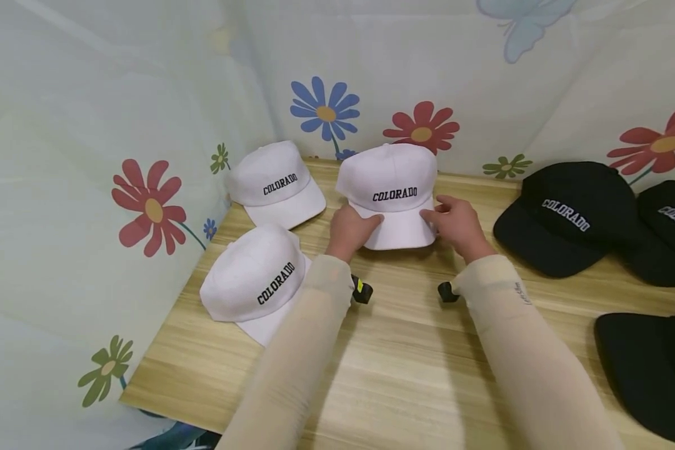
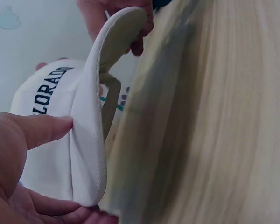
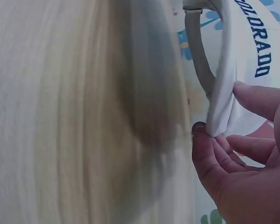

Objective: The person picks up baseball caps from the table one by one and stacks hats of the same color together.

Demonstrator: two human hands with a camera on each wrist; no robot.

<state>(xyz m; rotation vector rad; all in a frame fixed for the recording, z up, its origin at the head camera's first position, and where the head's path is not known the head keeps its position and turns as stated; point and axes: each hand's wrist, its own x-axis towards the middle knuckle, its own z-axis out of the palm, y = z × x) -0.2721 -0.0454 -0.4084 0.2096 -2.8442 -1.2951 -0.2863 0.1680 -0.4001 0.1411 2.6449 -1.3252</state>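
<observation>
A white baseball cap (image 1: pixel 394 172) with dark COLORADO lettering is held by both hands near the back of the table. My left hand (image 1: pixel 350 230) pinches one side of its brim, thumb on top and fingers below. On the opposite side of the brim, my right hand (image 1: pixel 457 224) pinches in the same way. Both wrist views show a gap between the brim and the wooden surface, so the front of the cap is raised. The brim (image 2: pixel 91 135) curves downward at its sides. Part of the back strap (image 3: pixel 198 53) shows beneath it.
Two more white caps, one at the back (image 1: pixel 275 181) and one nearer (image 1: pixel 253 275), lie to the left. Several black caps (image 1: pixel 568 215) lie on the right of the wooden table (image 1: pixel 394 375). A flower-printed curtain (image 1: pixel 163 75) hangs behind and along the left edge.
</observation>
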